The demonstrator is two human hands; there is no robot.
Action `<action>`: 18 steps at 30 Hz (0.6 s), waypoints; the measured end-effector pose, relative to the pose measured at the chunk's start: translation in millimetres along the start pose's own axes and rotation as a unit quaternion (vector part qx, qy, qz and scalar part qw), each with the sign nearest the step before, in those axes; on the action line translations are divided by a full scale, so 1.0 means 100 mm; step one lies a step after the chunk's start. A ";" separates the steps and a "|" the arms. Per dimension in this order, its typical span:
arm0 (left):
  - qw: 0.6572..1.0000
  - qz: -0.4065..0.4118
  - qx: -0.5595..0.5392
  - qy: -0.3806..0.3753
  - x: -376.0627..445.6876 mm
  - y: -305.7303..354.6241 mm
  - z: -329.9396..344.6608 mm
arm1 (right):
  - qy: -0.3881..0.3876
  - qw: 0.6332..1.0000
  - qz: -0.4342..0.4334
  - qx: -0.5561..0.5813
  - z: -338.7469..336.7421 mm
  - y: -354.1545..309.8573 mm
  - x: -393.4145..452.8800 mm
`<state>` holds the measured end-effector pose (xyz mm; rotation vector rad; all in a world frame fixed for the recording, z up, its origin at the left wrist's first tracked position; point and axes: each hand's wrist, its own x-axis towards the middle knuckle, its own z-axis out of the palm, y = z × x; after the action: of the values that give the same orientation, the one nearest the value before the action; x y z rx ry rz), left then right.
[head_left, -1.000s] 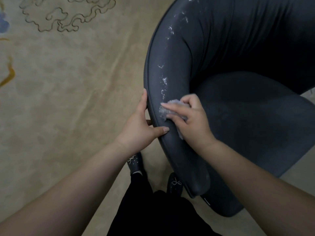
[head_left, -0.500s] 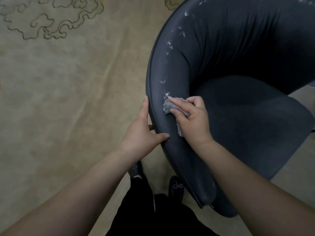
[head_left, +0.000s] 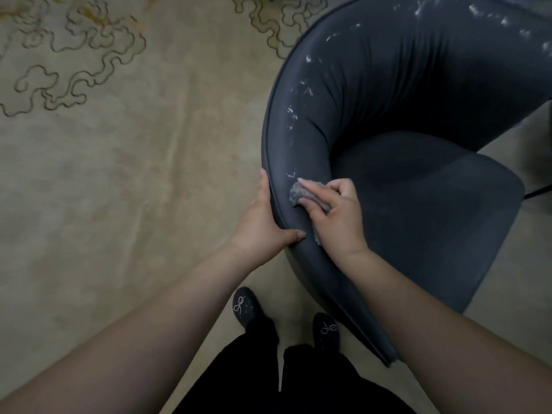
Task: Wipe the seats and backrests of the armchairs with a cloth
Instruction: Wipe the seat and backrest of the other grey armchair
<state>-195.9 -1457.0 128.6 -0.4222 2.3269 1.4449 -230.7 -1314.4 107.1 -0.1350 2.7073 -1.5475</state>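
Pinching a crumpled grey cloth, the right hand rubs the dark grey upholstered armchair at frame centre. The left hand clamps its rim. White flecks above could likely smear or get missed.

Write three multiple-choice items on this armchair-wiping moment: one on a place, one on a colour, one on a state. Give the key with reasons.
1. Where is the cloth?
A. on the seat
B. on the armchair's curved inner side, near its rim
C. on the carpet

2. What colour is the armchair?
A. dark grey-blue
B. red
C. white

3. What is the left hand doing?
A. hanging free
B. holding the cloth
C. gripping the armchair's rim

Key: B, the right hand presses it there; A, the upholstery is dark throughout; C, its thumb and fingers wrap the edge.
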 end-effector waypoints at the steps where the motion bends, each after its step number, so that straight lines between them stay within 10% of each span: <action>1: 1.000 0.001 0.007 -0.004 0.02 0.01 -0.02 | 0.034 0.999 0.041 0.005 0.04 -0.02 0.03; 8: 0.999 0.024 0.028 -0.021 0.27 0.10 -0.27 | 0.010 1.000 0.000 -0.008 0.05 -0.05 0.00; 13: 0.999 0.020 0.035 -0.035 0.31 0.12 -0.28 | 0.134 0.982 0.126 0.045 0.16 -0.11 0.07; 18: 0.998 0.012 0.054 -0.026 0.32 0.10 -0.28 | 0.001 0.998 -0.052 -0.021 0.15 -0.14 0.08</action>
<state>-233.2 -1479.4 132.9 -0.3234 2.3638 1.3176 -236.6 -1335.3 111.7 -0.2779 2.7766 -1.5176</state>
